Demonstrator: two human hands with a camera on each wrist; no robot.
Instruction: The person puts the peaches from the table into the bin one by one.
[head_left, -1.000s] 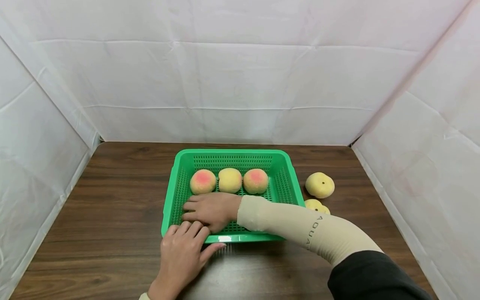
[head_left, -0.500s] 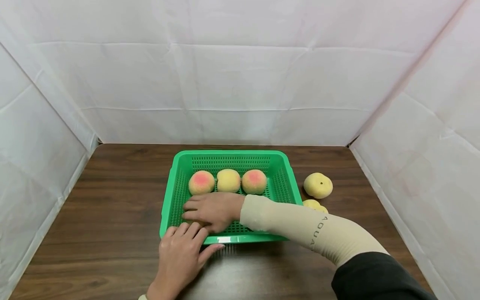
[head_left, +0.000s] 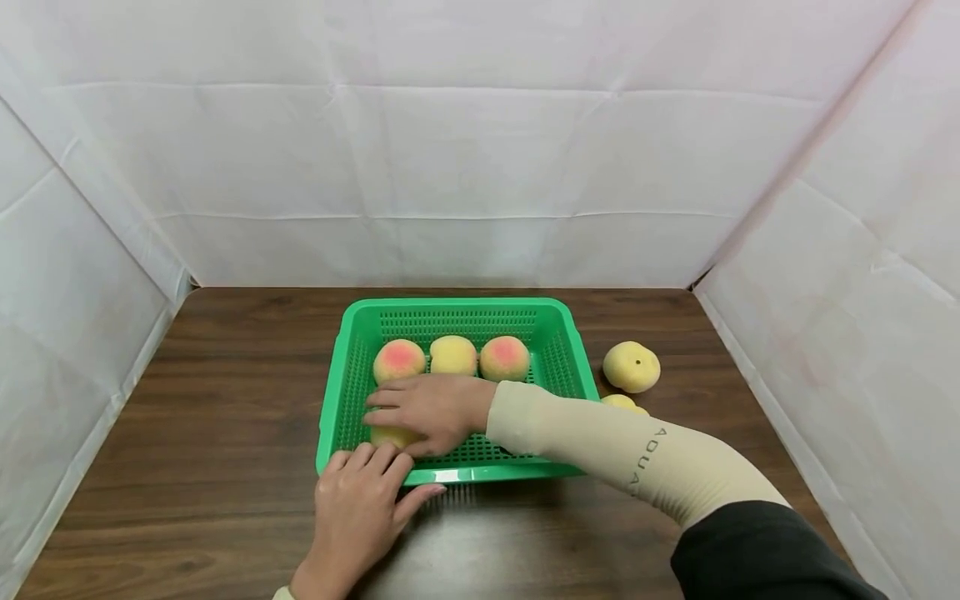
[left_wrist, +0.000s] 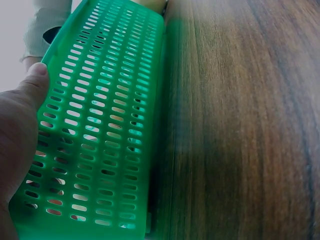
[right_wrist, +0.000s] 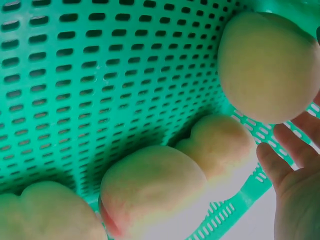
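Observation:
At the near left corner of the green basket [head_left: 577, 367], my left hand [head_left: 360, 508] grips the front rim. Its thumb lies along the outer wall in the left wrist view. My right hand [head_left: 435, 412] reaches inside, over a yellow peach [head_left: 390, 437] that shows partly between thumb and fingers. In the right wrist view the fingers [right_wrist: 272, 162] are stretched out beside this peach [right_wrist: 267, 65]. Behind the hand stand three peaches in a row: a pink-topped one [head_left: 398, 360], a yellow one [head_left: 453, 356] and another pink-topped one [head_left: 505, 358].
Right of the basket, a yellow peach [head_left: 632, 367] lies on the brown wooden table [head_left: 187, 467]. A second yellow peach [head_left: 622, 403] sits nearer, partly hidden by the right sleeve [head_left: 592, 429]. White sheets [head_left: 465, 167] enclose the back and sides.
My right hand has shifted slightly right and back in the basket, and more of the yellow peach beneath it shows. The left hand keeps its hold on the rim.

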